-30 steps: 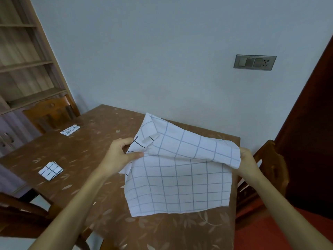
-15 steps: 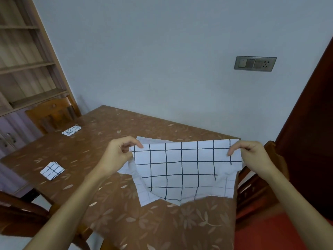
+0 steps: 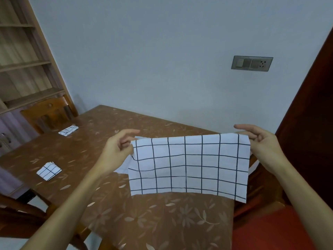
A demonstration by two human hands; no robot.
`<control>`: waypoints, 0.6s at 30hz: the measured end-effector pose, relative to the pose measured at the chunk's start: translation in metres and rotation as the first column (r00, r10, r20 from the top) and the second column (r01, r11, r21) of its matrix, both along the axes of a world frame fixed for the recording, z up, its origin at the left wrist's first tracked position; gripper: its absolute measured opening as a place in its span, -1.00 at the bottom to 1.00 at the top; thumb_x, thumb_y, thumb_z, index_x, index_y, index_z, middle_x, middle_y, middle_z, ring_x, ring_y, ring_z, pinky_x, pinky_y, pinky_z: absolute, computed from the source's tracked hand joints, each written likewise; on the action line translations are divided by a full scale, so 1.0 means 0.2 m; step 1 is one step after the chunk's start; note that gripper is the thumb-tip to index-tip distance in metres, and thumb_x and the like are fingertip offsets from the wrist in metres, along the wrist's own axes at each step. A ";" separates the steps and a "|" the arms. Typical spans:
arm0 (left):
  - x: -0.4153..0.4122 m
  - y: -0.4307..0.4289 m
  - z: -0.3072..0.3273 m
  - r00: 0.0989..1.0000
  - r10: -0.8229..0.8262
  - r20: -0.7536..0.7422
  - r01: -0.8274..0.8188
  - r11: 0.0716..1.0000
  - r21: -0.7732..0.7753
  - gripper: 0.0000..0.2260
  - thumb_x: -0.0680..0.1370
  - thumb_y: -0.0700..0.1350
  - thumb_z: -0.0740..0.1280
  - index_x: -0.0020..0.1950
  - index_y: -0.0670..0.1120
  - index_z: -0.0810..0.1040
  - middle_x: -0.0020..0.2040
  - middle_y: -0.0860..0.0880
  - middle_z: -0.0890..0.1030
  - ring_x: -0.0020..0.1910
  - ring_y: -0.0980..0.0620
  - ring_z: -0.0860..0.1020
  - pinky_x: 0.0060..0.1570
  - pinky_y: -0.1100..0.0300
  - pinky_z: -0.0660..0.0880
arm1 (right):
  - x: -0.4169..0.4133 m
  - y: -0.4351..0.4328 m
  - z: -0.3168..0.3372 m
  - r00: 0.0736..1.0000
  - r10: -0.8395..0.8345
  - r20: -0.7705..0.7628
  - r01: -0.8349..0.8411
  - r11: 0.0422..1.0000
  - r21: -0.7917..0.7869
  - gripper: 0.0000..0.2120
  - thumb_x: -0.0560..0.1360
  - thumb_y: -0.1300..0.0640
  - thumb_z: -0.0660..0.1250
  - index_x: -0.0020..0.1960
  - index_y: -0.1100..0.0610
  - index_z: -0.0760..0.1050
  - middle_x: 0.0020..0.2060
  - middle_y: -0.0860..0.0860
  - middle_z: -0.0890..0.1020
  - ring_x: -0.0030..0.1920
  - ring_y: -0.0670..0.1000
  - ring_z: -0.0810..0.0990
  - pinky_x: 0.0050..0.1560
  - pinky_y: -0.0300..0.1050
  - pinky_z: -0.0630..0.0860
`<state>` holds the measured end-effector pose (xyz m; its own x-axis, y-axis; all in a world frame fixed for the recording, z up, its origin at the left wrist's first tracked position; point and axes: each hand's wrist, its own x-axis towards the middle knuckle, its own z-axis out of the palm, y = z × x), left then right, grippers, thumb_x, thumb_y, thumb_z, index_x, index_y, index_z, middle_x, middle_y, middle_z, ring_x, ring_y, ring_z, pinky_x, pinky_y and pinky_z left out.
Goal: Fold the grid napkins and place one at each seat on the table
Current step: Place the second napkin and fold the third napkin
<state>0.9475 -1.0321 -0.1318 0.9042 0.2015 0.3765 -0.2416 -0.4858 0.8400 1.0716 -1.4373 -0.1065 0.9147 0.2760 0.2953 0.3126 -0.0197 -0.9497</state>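
At the left, two folded napkins already lie on the table (image 3: 162, 222): the far one (image 3: 68, 130) in front of the left chair (image 3: 46, 114), the near one (image 3: 49, 171) close to the left edge. These two seats look served.

The left hand (image 3: 115, 150) pinches the upper left corner of the napkin (image 3: 189, 166), with its forefinger pointing out. A second ago this cloth was open, with its far half coming over. Now it hangs doubled, a flat band between the hands above the table's right part. So I judge the first fold made. More folds are needed before it matches the small squares at the left.

The right hand (image 3: 259, 143) pinches the upper right corner, forefinger straight.

The back layer shows only as a strip at the lower left, so I cannot tell if the edges meet. The right chair (image 3: 259, 186) is mostly covered by the cloth and the arm. The seat nearest to the person is out of view.
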 end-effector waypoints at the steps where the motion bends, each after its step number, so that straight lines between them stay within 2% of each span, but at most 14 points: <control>1: 0.00 0.01 0.01 1.000 -0.010 0.008 0.010 0.999 -0.036 -0.56 0.54 -0.49 0.28 0.27 -0.05 0.56 -0.02 -0.13 0.72 -0.05 -0.16 0.69 -0.03 0.12 0.65 | 0.00 0.00 0.01 1.000 -0.027 0.003 0.027 1.000 -0.012 -0.67 0.50 0.49 0.31 0.06 0.11 0.63 -0.14 -0.04 0.76 -0.11 -0.05 0.73 -0.23 -0.33 0.61; 3: 0.00 0.02 0.01 0.999 -0.039 0.002 0.039 0.996 -0.077 -0.51 0.48 -0.57 0.28 0.27 -0.11 0.55 0.01 -0.17 0.71 -0.01 -0.15 0.69 -0.05 0.13 0.66 | 0.00 0.00 0.02 0.997 -0.074 -0.006 0.073 0.997 -0.022 -0.74 0.51 0.46 0.34 -0.03 0.14 0.65 -0.16 -0.06 0.76 -0.13 -0.09 0.72 -0.20 -0.34 0.61; 6: 0.00 0.03 0.02 0.997 -0.071 -0.029 0.068 0.994 -0.090 -0.47 0.40 -0.63 0.31 0.24 -0.17 0.56 0.04 -0.17 0.69 0.02 -0.11 0.70 -0.09 0.17 0.66 | 0.00 -0.01 0.01 0.994 -0.106 -0.031 0.106 0.994 0.000 -0.71 0.51 0.44 0.34 -0.03 0.08 0.67 -0.11 0.00 0.76 -0.08 -0.05 0.73 -0.08 -0.28 0.65; 12: -0.03 0.02 0.04 1.000 -0.028 0.013 0.030 0.987 -0.156 -0.68 0.48 -0.51 0.36 0.15 -0.22 0.62 0.06 -0.17 0.71 0.07 -0.01 0.69 0.00 0.24 0.63 | -0.02 0.00 0.04 0.994 -0.104 -0.037 0.104 0.994 0.020 -0.71 0.55 0.38 0.31 0.05 0.02 0.64 -0.09 0.00 0.76 -0.14 -0.06 0.73 -0.16 -0.26 0.66; 15: -0.05 0.01 0.05 1.000 0.018 -0.010 -0.020 0.972 -0.234 -0.77 0.54 -0.42 0.35 0.13 -0.19 0.64 0.01 -0.13 0.73 -0.06 0.05 0.69 -0.12 0.32 0.60 | -0.03 0.00 0.04 0.993 -0.108 -0.052 0.108 0.994 0.011 -0.72 0.56 0.36 0.32 0.05 0.01 0.65 -0.05 0.03 0.76 -0.11 -0.02 0.74 -0.16 -0.24 0.66; 18: -0.06 0.00 0.05 0.999 -0.008 -0.033 -0.004 0.936 -0.352 -0.79 0.56 -0.36 0.35 0.13 -0.14 0.63 -0.09 -0.07 0.75 -0.16 0.07 0.69 -0.18 0.30 0.60 | -0.04 0.01 0.05 0.992 -0.113 -0.063 0.113 0.994 0.006 -0.72 0.56 0.35 0.32 0.07 0.01 0.64 -0.04 0.04 0.76 -0.11 -0.01 0.74 -0.14 -0.23 0.67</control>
<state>0.9355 -1.0312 -0.1227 0.9155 0.3139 0.2517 -0.2111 -0.1576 0.9647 1.0646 -1.4361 -0.0971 0.9565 0.1671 0.2391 0.2492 -0.0421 -0.9675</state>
